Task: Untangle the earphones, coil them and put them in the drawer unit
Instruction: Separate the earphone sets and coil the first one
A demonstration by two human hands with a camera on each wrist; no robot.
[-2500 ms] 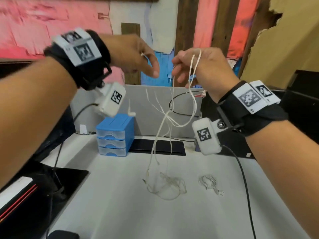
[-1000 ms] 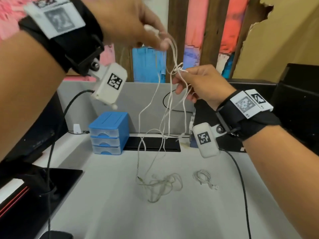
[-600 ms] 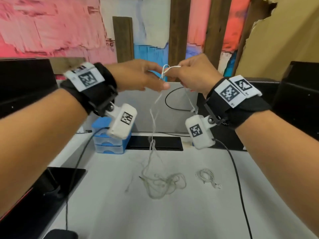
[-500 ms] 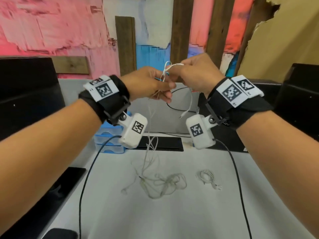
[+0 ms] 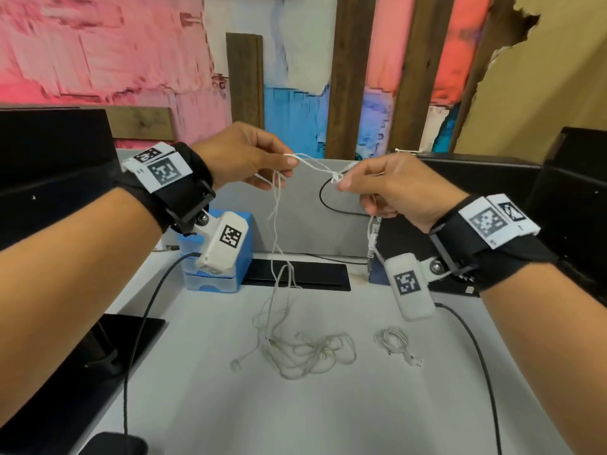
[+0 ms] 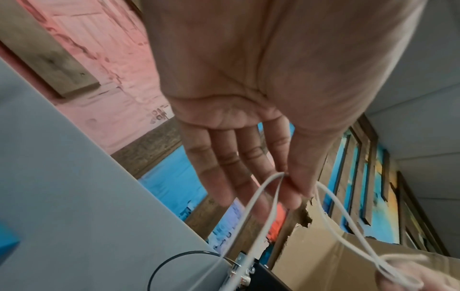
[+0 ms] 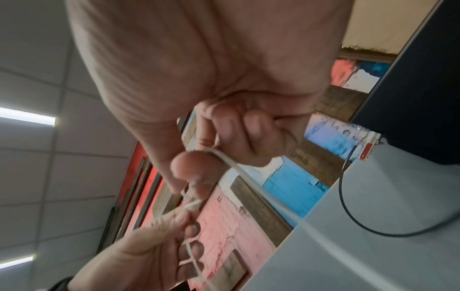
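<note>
Earphones [image 5: 305, 348], thin, light and limp white cable, lie mostly tangled on the near desk while the left hand [image 5: 241, 159] and right hand [image 5: 391, 188] each pinch a raised strand beside the knot [image 5: 335, 176], probably the best place to grip.

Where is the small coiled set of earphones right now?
In the head view, the coiled earphones lie on the white table, right of the tangled earphones and below the right hand.
</note>
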